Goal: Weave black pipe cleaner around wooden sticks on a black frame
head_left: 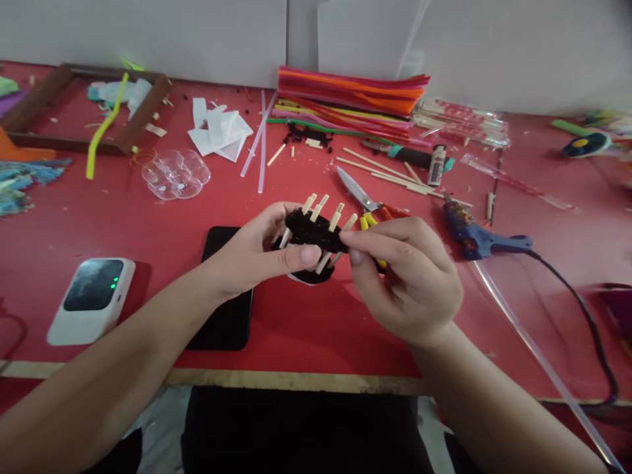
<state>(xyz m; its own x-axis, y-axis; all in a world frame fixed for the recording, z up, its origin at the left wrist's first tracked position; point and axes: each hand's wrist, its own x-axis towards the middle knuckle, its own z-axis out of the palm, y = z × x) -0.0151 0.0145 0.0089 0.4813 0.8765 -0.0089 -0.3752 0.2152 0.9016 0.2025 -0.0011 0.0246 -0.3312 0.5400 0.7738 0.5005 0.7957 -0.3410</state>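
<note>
My left hand [276,247] is wrapped around a small craft piece of short pale wooden sticks standing in a ring, with its thumb across the front. A fuzzy black pipe cleaner [316,229] winds around the upper part of the sticks, and another black band shows lower down at the base. At the right side of the piece my right hand [402,273] pinches the black pipe cleaner between thumb and forefinger. Behind the hands lie scissors [360,191] and yellow-handled pliers [369,220], partly hidden by my right hand.
A blue glue gun [476,234] with its cord lies at right. Bundled coloured pipe cleaners [345,99] and wooden sticks [385,172] are at the back. On the left are a black phone [230,322], a white device [91,299], a clear palette [176,174] and a wooden frame [49,141].
</note>
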